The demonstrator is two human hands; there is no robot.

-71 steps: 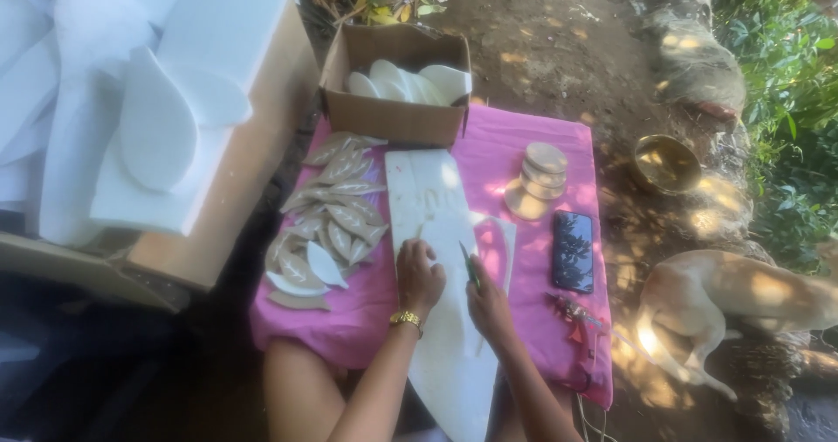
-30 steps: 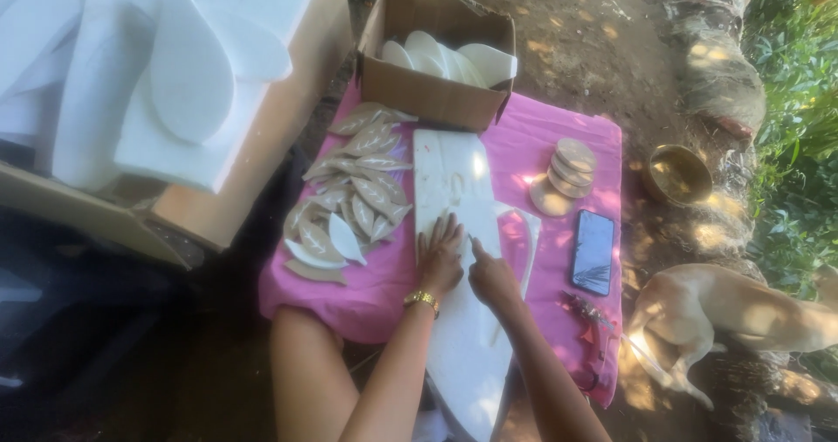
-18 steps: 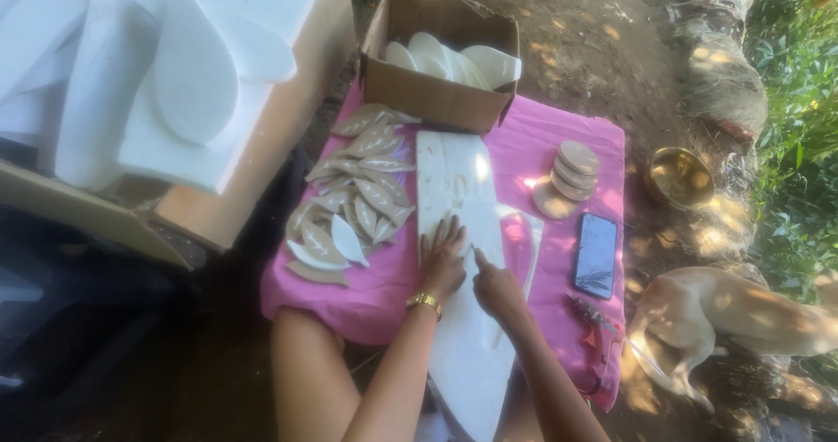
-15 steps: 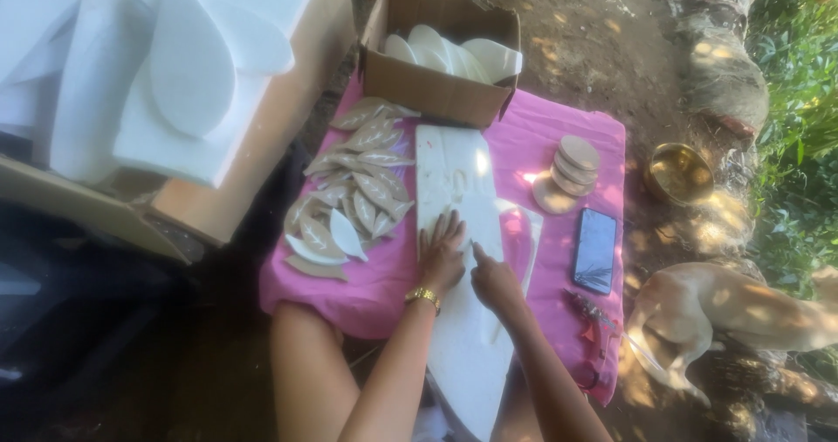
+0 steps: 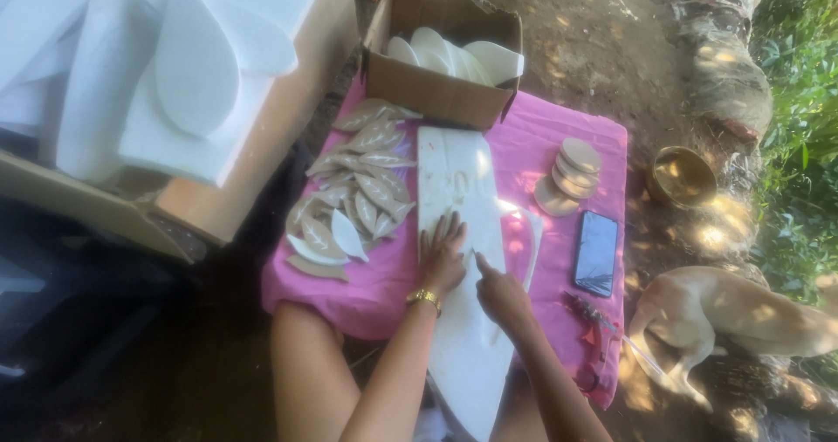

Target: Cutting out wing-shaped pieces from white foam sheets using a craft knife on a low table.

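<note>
A long white foam board (image 5: 461,189) lies lengthwise on a pink cloth-covered table (image 5: 559,128), its near end hanging over the front edge. My left hand (image 5: 443,254) lies flat on the board with fingers spread, a gold bracelet on the wrist. My right hand (image 5: 499,292) is closed beside it on the board, index finger stretched forward; whether it grips a small tool is unclear.
Leaf-shaped cutouts (image 5: 358,189) are piled left of the board. A cardboard box (image 5: 436,93) of white foam shapes stands at the back. A stack of round discs (image 5: 572,173), a dark phone (image 5: 596,252) and a red tool (image 5: 587,309) lie right. A brass bowl (image 5: 681,177) and a dog (image 5: 742,315) are on the ground.
The view has shifted slightly. Both hands stay on the foam board in nearly the same place; my right hand has edged a little along it.
</note>
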